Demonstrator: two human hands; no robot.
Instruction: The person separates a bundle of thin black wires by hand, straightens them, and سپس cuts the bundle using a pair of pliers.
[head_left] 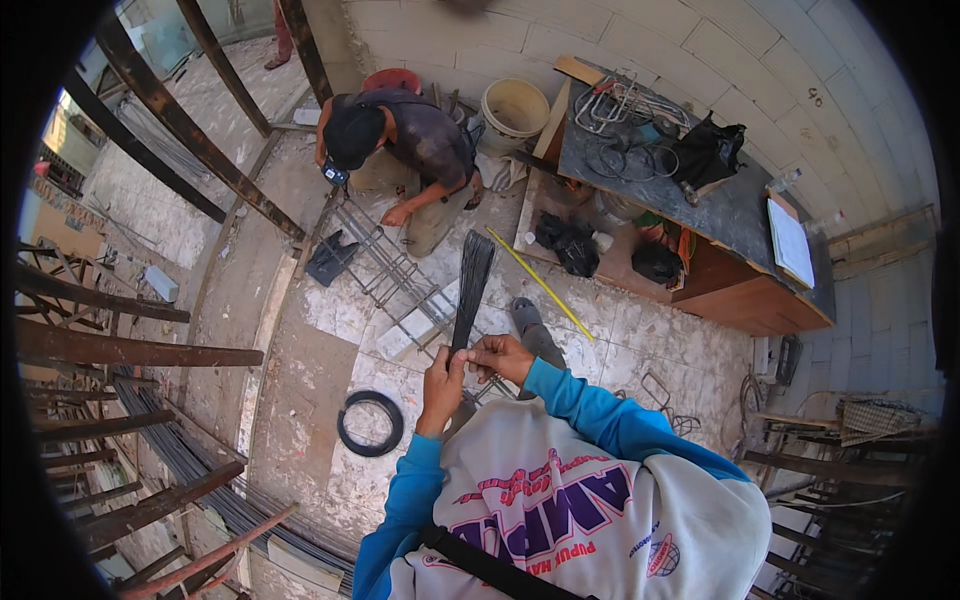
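My left hand and my right hand are both closed around the lower end of a bundle of thin dark tie wires, which fans upward in front of me. The hands touch each other at the bundle's base. Blue sleeves cover both forearms. Beneath the bundle, on the tiled floor, lies a rebar cage of long bars and square stirrups. A crouching person in a dark cap has one hand on the cage's far end.
A coil of black wire lies on the floor to my left. A yellow measuring tape stretches past a workbench piled with bent stirrups and bags. A bucket stands beyond. Rusty beams and rebar lengths fill the left.
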